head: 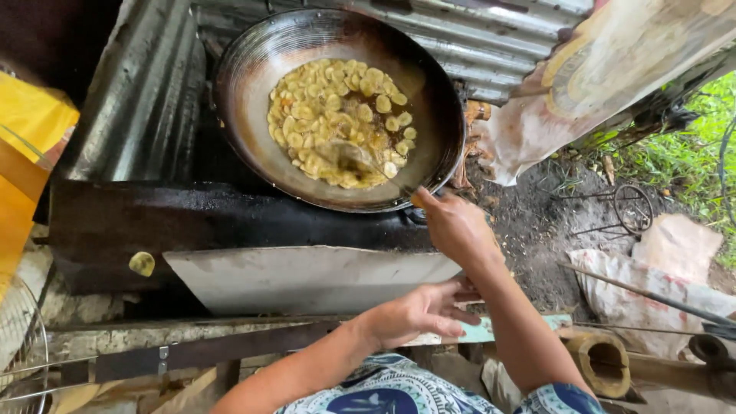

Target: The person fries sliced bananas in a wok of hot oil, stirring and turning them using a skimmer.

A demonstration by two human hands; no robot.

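The wok point(253, 69) sits on a black stove point(153, 222), tilted a little toward the camera, with pale yellow slices point(337, 115) floating in oil across its middle and far side. A ladle point(349, 157) dips into the slices at the near side, its handle running down to the wok's near rim, where the right hand point(456, 226) closes its fingers around the handle's end. The ladle's bowl looks blurred, so its shape is hard to make out. The left hand point(418, 314) lies lower, just below the right wrist, fingers loosely spread and holding nothing, resting at the edge of a pale slab point(307, 280) that lies in front of the stove. One stray slice point(142, 264) lies on the stove's near left edge, well apart from the wok. Corrugated metal sheets point(146, 92) stand behind and left of the wok. A yellow bag point(27, 153) is at the far left. On the right are dirt ground point(537, 230), a white sack point(659, 284), grass point(690, 146) and a bamboo tube point(602, 360).
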